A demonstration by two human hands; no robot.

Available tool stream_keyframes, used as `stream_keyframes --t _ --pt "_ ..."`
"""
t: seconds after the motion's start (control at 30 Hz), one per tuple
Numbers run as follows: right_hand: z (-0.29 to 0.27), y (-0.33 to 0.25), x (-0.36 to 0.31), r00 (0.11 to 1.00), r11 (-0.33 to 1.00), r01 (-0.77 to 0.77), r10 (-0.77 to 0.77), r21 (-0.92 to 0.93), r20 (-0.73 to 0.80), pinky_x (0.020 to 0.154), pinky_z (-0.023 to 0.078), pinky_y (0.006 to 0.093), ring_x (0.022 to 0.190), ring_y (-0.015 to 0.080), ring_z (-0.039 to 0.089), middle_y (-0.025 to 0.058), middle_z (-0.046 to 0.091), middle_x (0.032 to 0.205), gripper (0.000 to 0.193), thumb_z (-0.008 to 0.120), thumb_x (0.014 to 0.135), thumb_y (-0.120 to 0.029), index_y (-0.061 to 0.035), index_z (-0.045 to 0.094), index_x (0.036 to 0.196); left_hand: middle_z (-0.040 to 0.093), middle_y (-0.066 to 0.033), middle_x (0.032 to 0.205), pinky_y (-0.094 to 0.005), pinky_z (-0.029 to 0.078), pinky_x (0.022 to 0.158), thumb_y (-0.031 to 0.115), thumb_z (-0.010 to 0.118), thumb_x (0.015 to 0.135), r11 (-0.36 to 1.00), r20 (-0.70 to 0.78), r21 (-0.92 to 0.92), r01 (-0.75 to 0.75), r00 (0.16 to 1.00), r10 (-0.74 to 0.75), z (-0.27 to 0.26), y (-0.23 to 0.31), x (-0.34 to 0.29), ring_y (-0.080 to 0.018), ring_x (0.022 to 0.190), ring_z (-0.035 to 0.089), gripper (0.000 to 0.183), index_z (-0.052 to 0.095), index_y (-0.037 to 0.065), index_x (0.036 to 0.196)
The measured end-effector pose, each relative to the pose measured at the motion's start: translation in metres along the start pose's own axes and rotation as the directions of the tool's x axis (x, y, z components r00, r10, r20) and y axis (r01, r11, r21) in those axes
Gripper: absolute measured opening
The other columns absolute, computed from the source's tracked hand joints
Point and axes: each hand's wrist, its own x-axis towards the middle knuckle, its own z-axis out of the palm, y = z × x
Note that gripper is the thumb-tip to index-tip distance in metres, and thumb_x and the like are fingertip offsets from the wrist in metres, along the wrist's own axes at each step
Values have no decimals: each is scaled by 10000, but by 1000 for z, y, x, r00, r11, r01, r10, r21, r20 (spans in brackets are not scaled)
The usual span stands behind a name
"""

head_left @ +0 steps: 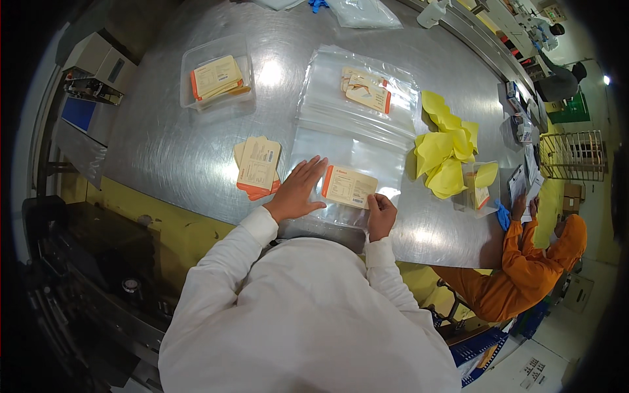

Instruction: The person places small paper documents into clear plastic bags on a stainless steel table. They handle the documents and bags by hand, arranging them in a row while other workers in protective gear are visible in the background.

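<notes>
A cream printed card (349, 186) with an orange band at its left end lies on a clear plastic bag (314, 147). My right hand (381, 217) pinches the card's lower right corner between thumb and fingers. Flat on the plastic, just left of the card, rests my left hand (299, 190) with its fingers stretched out. Beside its wrist sits a loose stack of similar cards (259, 165), slightly fanned. More cards (367, 93) lie overlapping on the far part of the layered bags.
A clear plastic box (188, 98) of cards stands far left. Crumpled yellow sheets (445, 147) lie to the right, beside a small clear container (466, 200). At the table's right end, a person in orange (537, 275) holds papers. A boxy machine (98, 62) stands left.
</notes>
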Motion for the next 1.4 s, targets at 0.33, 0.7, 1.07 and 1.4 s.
stream_keyframes --t 0.33,0.7,1.07,1.4 --pt "0 -2 -3 1000 996 -15 14 86 13 688 478 244 746 104 606 67 695 848 189 690 896 -102 75 691 961 298 -177 1569 -453 183 1219 276 838 733 999 38 30 35 999 -36 0 0 2 -313 1489 217 1063 195 18 1539" --pt "-4 3 -3 1000 997 2 -1 77 -22 706 490 258 772 121 613 74 695 864 183 689 903 -109 65 687 959 263 -156 1589 -465 192 1212 258 836 734 999 18 26 21 1000 -22 2 -2 -1 -312 1491 209 1052 199 21 1537" --pt "2 -7 -5 1000 1000 -8 8 30 -10 683 491 264 734 121 609 74 697 833 193 692 898 -116 69 690 951 267 -159 1587 -475 194 1207 241 842 726 1000 10 4 22 1000 -22 4 -3 0 -320 1490 208 1059 199 20 1538" --pt "2 4 5 999 978 47 -51 -203 -11 679 524 327 719 200 687 147 729 830 218 722 859 -183 30 705 902 251 -160 1594 -494 197 1196 317 639 917 969 17 245 -43 999 40 8 0 -1 -337 1485 215 724 310 129 1533"
